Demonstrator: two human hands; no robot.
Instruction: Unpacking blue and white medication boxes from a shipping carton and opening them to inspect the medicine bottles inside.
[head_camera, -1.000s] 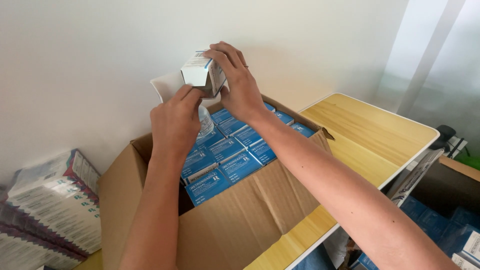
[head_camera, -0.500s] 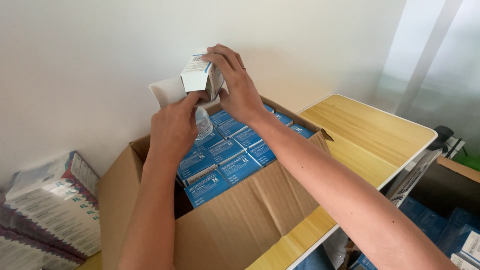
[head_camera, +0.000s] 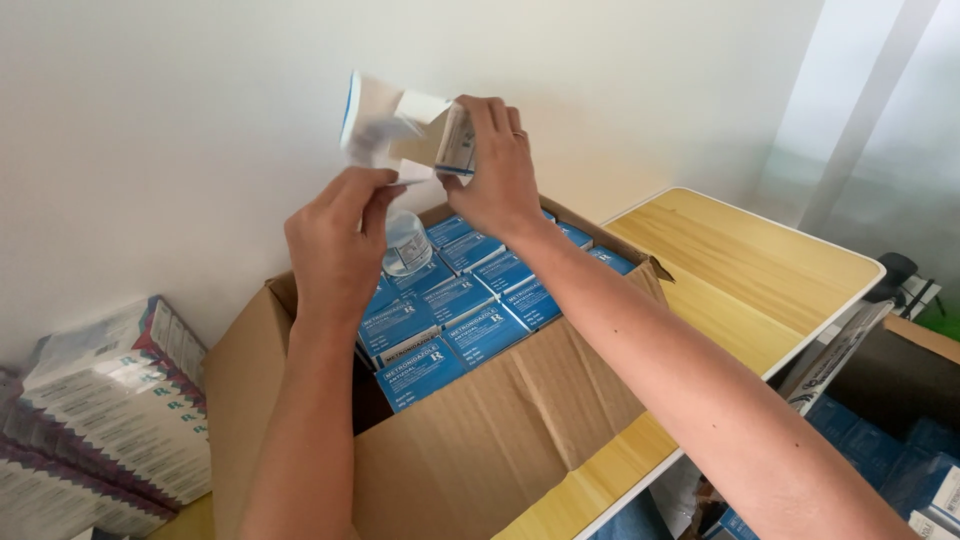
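Small white-and-blue carton (head_camera: 440, 135) now lifted higher to upper centre of frame, flap newly open, right hand (head_camera: 497, 165) gripping it, left hand (head_camera: 335, 240) pinching the clear vial (head_camera: 405, 243) just below, above the blue-box-filled cardboard box (head_camera: 480, 420).

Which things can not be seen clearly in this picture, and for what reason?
Head view:
- Small carton in the right hand: motion blur smears its open end.
- Clear bottle: half hidden behind the left hand.
- Cardboard box: lower layers covered by blue cartons.
- Stacked packs: cut by left edge.
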